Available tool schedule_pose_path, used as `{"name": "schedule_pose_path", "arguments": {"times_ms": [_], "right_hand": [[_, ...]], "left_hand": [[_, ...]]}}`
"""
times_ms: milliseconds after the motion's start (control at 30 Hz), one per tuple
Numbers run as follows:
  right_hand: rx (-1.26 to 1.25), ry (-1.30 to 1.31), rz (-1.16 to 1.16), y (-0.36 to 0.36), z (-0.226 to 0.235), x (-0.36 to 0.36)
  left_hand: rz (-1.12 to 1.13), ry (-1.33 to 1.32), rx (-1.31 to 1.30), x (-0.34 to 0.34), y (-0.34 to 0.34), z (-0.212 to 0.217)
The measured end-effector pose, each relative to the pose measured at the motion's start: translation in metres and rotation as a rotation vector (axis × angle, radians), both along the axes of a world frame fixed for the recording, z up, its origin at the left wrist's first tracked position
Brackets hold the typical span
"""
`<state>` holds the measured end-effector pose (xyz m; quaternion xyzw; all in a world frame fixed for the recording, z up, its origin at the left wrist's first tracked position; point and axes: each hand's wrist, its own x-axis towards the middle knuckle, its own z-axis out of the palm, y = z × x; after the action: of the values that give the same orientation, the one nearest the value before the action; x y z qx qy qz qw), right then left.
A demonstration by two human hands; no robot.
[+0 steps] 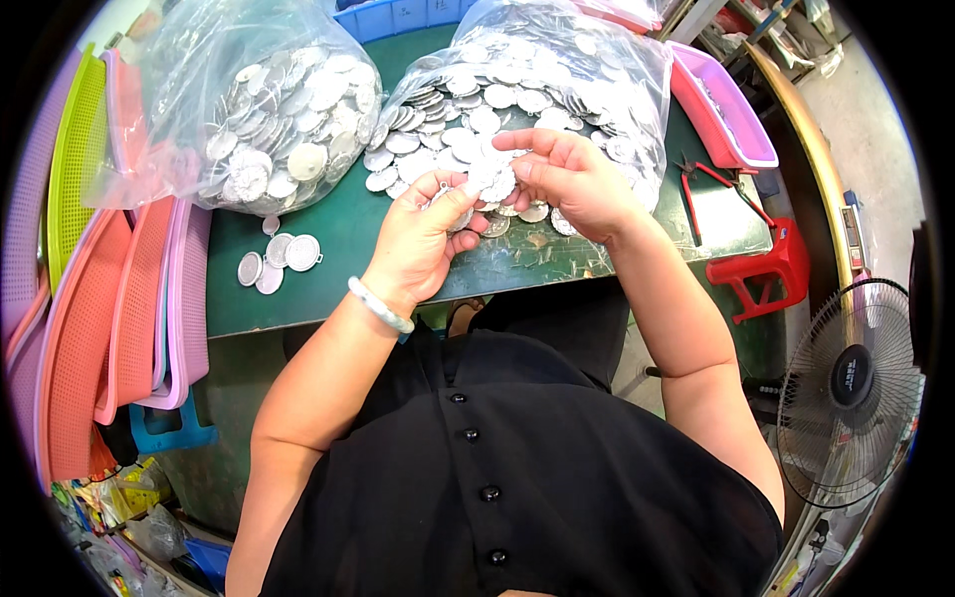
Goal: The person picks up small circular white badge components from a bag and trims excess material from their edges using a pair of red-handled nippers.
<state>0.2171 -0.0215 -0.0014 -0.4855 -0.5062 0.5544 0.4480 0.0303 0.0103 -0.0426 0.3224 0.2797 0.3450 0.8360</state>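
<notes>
In the head view, both hands meet near the upper middle of the frame over a green worktop point(338, 224). The left hand point(423, 239) is curled, its fingers closed around a small silver disc point(460, 217) of which only an edge shows past the thumb; how many it grips cannot be told. The right hand point(567, 179) is bent over a small stack of discs point(494, 179), pinching them between thumb and fingertips, with the lower discs hidden under the palm. A pale bangle point(380, 305) circles the left wrist. Behind the hands, a clear plastic bag point(597, 80) lies open, spilling silver discs toward the worktop's near edge; its top is cut off by the frame. A second clear bag point(259, 109) of discs sits at upper left, closed and glary, so its contents blur together. A few loose discs point(277, 261) lie on the worktop left of the hands. Stacked mesh trays point(119, 298) in orange, pink and yellow fill the left edge, bent by the lens. At upper right a pink bin point(731, 114) is partly cut off, with red-handled pliers point(711, 189) just below it, a red stool point(766, 269) beneath, and a fan point(851, 388) at lower right.
</notes>
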Motion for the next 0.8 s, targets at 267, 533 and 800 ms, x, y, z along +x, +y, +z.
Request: {"name": "schedule_pose_path", "arguments": {"times_ms": [267, 533, 800], "right_hand": [[0.002, -0.055, 0.068, 0.005, 0.005, -0.014], [0.014, -0.373, 0.082, 0.096, 0.047, -0.038], [0.237, -0.092, -0.163, 0.179, 0.077, -0.031]], "left_hand": [[0.046, -0.01, 0.001, -0.01, -0.002, -0.004], [0.039, -0.116, -0.071, -0.039, -0.002, -0.022], [0.076, -0.112, -0.018, -0.039, -0.004, -0.03]]}}
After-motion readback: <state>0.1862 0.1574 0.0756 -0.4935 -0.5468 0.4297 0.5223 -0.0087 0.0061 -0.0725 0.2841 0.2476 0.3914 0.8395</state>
